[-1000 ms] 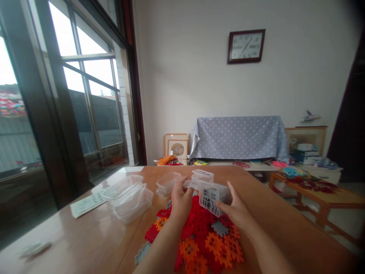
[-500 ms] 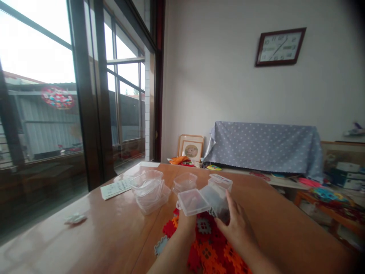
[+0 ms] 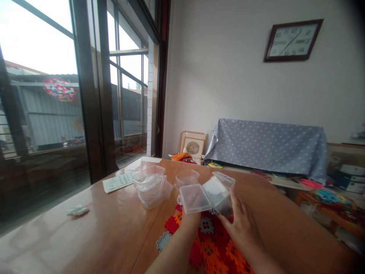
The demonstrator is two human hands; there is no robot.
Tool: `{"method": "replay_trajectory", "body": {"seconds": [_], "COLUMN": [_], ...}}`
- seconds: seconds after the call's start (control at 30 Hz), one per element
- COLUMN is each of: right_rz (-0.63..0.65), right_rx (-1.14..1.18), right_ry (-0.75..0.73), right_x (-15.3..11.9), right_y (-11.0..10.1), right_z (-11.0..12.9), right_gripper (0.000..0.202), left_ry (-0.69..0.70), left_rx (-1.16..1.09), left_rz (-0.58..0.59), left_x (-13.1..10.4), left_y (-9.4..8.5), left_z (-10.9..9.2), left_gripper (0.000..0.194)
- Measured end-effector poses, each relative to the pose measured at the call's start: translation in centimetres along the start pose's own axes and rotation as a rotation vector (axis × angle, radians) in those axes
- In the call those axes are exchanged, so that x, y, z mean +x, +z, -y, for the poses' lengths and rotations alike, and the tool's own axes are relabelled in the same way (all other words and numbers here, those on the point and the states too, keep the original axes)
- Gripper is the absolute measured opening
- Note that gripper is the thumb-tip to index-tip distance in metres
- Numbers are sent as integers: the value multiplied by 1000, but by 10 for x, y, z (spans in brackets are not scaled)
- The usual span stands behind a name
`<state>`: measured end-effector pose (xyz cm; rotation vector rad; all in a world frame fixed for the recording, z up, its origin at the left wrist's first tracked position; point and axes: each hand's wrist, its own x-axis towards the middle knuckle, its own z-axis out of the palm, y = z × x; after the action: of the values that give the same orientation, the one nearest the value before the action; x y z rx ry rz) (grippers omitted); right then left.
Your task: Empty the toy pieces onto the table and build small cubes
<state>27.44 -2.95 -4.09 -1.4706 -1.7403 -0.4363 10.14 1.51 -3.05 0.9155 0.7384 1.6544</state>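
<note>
While its lid (image 3: 191, 194) stands folded out to the left, the clear hinged box (image 3: 218, 195) is tilted above the pile of notched plastic pieces (image 3: 209, 249). The right hand (image 3: 242, 219) has its grip around the box's right side, thumb low and fingers higher. The left hand (image 3: 192, 217) is behind the lid; whether its grip closes on anything, I cannot tell. Handling this well, I judge, calls for light, even pressure, since the thin walls probably flex, and for supporting the lid so that its weight does not strain the hinge. Keeping the box low over the pile would be the steadier choice; something dark shows at its lower edge, too small to make out. Just beyond it stands another clear box (image 3: 228, 177), easily bumped; an open tub (image 3: 186, 177) and stacked tubs (image 3: 149, 188) sit leftward on the counter (image 3: 114, 236), near a printed paper (image 3: 116, 183).
</note>
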Motion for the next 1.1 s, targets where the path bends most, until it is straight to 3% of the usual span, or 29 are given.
{"method": "replay_trajectory", "body": {"seconds": [0.3, 0.47, 0.67, 0.83, 1.0, 1.1], "right_rz": [7, 33, -19, -92, -180, -217], "right_rx": [16, 46, 117, 163, 272, 490], "right_ry": [57, 119, 279, 410, 555, 652], "right_x": [1, 1, 2, 4, 6, 7], "right_y": [1, 1, 2, -3, -6, -1], "right_z": [-5, -6, -12, -19, -32, -41], "right_gripper": [93, 94, 100, 103, 115, 121], "left_ry": [46, 89, 81, 12, -26, -37], "left_rx": [9, 109, 149, 149, 264, 293], "left_rz": [112, 94, 138, 200, 81, 69], "left_x": [5, 7, 6, 10, 16, 19], "left_y": [-6, -3, -1, -4, -12, -15], "left_z": [7, 8, 4, 13, 30, 36], "left_gripper": [39, 31, 28, 34, 46, 49]}}
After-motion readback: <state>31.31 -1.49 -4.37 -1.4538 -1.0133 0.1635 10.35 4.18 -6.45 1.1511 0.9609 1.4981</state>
